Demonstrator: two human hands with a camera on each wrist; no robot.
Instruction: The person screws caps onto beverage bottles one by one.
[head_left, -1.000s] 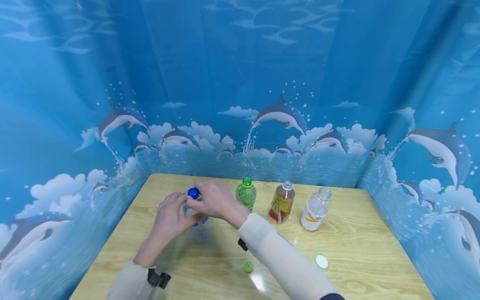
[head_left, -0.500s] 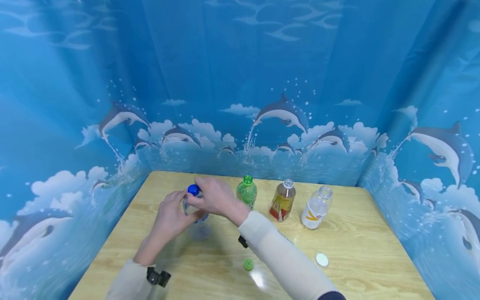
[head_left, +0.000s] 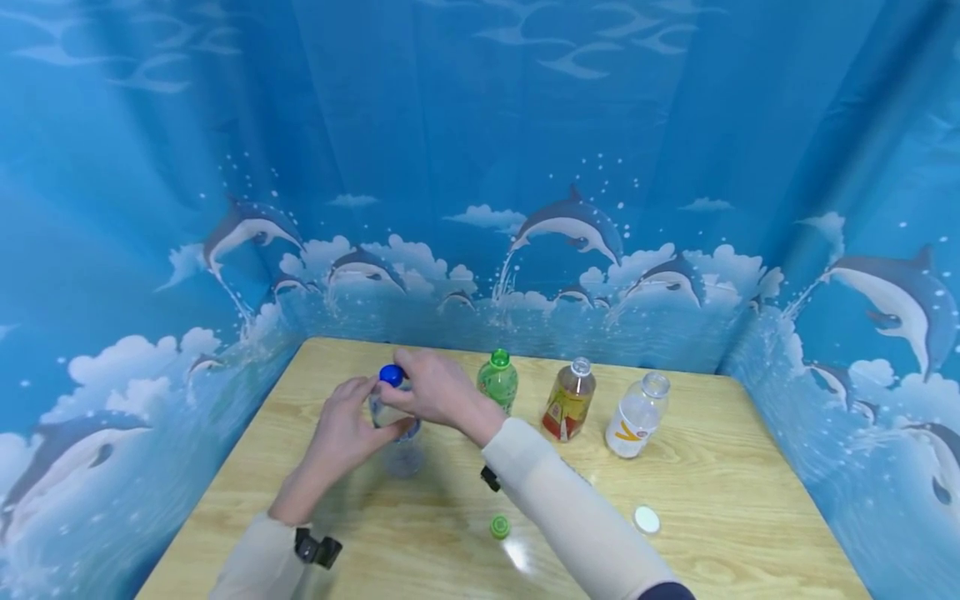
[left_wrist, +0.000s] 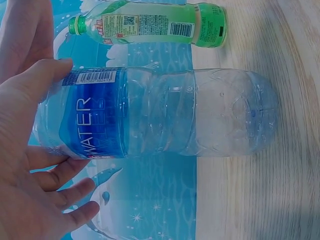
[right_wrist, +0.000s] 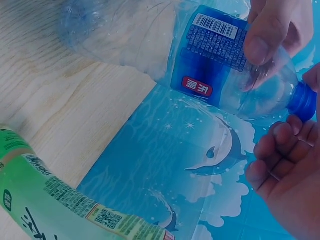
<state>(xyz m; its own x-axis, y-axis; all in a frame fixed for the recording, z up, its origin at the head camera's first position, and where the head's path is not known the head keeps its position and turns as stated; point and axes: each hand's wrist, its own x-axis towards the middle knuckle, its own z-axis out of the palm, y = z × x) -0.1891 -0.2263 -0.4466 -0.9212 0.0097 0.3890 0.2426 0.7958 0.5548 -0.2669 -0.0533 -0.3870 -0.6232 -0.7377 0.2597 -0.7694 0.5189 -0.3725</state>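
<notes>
Only clear read: "WATER" in white caps on the blue label of the clear water bottle (left_wrist: 160, 112), with a barcode above it on the same label. Right-wrist view shows that label's back: another barcode, a block of fine print too small to read, and a red oval with white characters I can't make out. The green bottle (left_wrist: 150, 22) label carries a QR code and barcode, its text illegible; the far-right bottle (head_left: 633, 414) shows an orange mark, unreadable.

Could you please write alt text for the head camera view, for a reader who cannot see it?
A left hand grips a clear water bottle while the right hand pinches its blue cap. Three bottles stand beside them on the wooden table, with two loose caps nearer the camera.
</notes>
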